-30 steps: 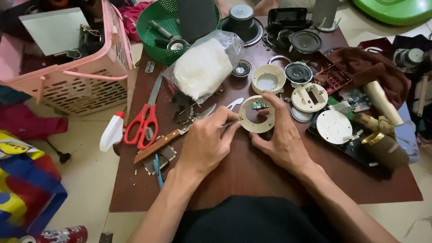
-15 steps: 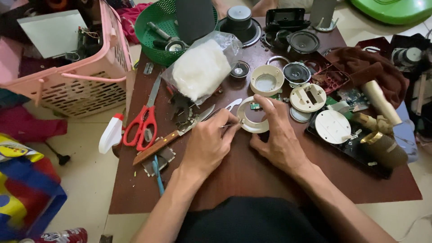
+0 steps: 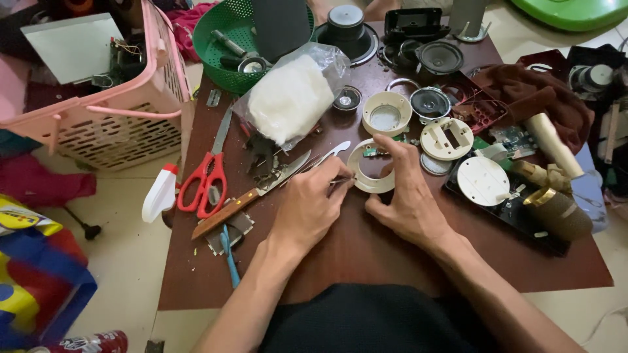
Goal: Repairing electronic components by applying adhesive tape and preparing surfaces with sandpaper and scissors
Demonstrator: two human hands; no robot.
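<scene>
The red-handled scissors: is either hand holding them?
No: the red-handled scissors lie untouched on the table, left of both hands.

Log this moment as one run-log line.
left hand: thin tool at ring's edge | right hand: steadies cream plastic ring | nearby: knife, red scissors

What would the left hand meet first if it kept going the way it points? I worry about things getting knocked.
Probably the cream plastic ring: the left hand points right and slightly up, its thin tool already at the ring's edge, the right hand beyond it.
</scene>
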